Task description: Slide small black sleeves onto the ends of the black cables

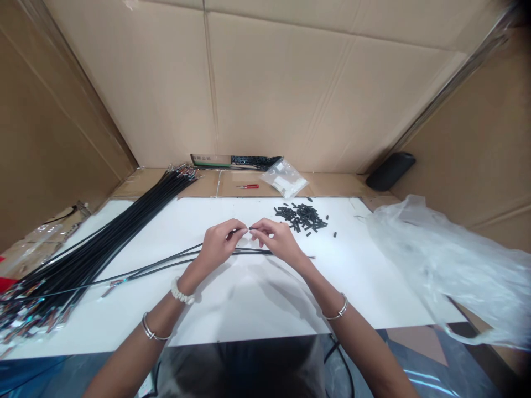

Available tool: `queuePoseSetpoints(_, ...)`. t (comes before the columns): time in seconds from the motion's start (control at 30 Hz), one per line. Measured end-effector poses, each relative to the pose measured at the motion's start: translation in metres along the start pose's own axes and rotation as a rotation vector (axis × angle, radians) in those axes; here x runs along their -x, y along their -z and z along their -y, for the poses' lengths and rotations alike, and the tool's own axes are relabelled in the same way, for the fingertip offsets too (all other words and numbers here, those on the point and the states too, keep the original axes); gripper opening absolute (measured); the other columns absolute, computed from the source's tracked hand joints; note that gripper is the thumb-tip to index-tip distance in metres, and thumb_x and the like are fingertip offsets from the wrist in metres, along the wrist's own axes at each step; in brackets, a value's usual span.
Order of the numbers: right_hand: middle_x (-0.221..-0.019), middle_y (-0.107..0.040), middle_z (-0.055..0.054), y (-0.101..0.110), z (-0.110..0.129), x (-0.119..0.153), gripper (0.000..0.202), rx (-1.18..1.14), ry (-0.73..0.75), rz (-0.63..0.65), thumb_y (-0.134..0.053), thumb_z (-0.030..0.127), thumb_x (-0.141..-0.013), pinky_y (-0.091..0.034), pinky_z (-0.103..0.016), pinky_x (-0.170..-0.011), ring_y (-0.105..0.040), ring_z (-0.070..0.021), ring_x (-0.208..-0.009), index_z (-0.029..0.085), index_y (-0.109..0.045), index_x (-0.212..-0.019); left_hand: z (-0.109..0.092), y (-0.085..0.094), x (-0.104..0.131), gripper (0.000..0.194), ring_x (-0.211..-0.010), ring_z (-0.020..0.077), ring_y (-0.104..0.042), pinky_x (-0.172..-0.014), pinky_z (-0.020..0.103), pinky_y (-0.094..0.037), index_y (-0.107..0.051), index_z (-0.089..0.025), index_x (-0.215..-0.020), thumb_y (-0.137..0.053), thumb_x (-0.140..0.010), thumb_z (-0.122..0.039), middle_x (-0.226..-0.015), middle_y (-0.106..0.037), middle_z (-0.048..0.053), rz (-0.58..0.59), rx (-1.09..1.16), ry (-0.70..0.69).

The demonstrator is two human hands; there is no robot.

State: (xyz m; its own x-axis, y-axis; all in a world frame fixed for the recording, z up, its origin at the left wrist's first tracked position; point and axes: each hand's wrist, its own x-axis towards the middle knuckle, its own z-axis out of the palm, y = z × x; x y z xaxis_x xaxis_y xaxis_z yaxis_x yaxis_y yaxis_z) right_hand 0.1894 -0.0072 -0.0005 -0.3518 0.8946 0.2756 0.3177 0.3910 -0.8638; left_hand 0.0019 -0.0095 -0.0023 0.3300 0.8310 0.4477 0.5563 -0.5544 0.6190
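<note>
Midway between the left and right edges of the desk [373, 298], the left hand [222, 242] is closely pinching a black cable [194, 247] — the right hand [274, 236] is pinching a small dark piece [251, 228] at its tip; loosening fingers could be dropping it.

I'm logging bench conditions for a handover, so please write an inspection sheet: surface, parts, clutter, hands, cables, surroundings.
Surface: white tabletop, with soft shadows.
Parts: small black pieces heaped right of centre, some scattered.
Clutter: plastic sheeting on the right; red-handled tool and clear bag at the back.
Hands: left hand grips a black cable; right hand at its tip, grip unclear.
Cables: black bundle at left; loose cables beneath the hands.
Surroundings: cardboard walls; black roll-like item at back right.
</note>
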Motion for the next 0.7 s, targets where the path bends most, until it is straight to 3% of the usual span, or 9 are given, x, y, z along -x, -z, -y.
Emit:
queuePoseSetpoints(0.27, -0.073, -0.067, -0.002, 0.0022, 0.0023, -0.0018, 0.013, -0.074, 0.029, 0.030, -0.055, 0.029, -0.086, -0.047, -0.024, -0.060, -0.058, -0.0112, -0.055, 0.018, -0.062, -0.087, -0.0013, 0.0018, -0.0007, 0.020, -0.065, 0.0113, -0.054, -0.061, 0.021, -0.039, -0.063, -0.019, -0.081, -0.048, -0.091, -0.027, -0.074, -0.064, 0.000, 0.027, 0.084, 0.006)
queuePoseSetpoints(0.4, -0.075, -0.067, -0.001, 0.0022, 0.0001, -0.0016, 0.013, 0.025, 0.072, 0.026, -0.053, 0.027, -0.088, -0.045, -0.023, -0.061, -0.058, -0.0109, -0.056, 0.019, -0.063, -0.090, 0.0009, 0.0013, -0.0012, 0.020, -0.068, 0.0122, -0.056, -0.062, 0.021, -0.039, -0.063, -0.018, -0.082, -0.048, -0.091, -0.028, -0.076, -0.065, 0.000, 0.043, 0.096, 0.004)
queuePoseSetpoints(0.57, -0.082, -0.067, -0.003, 0.0001, -0.0007, 0.0002, 0.016, 0.260, 0.178, -0.015, -0.049, 0.025, -0.091, -0.044, -0.025, -0.067, -0.059, -0.0142, -0.068, 0.021, -0.064, -0.092, 0.0035, -0.0024, 0.0022, 0.016, -0.066, 0.0112, -0.056, -0.063, 0.022, -0.039, -0.063, -0.020, -0.086, -0.049, -0.091, -0.026, -0.079, -0.066, 0.000, -0.012, -0.064, -0.046)
queuePoseSetpoints(0.7, -0.086, -0.068, -0.006, -0.0031, -0.0019, 0.0026, 0.021, 0.344, 0.244, -0.052, -0.044, 0.028, -0.093, -0.045, -0.028, -0.072, -0.061, -0.0171, -0.075, 0.020, -0.064, -0.096, 0.0071, -0.0060, 0.0065, 0.013, -0.068, 0.0125, -0.059, -0.063, 0.023, -0.039, -0.063, -0.019, -0.089, -0.050, -0.091, -0.022, -0.078, -0.068, 0.001, -0.110, -0.265, -0.206)
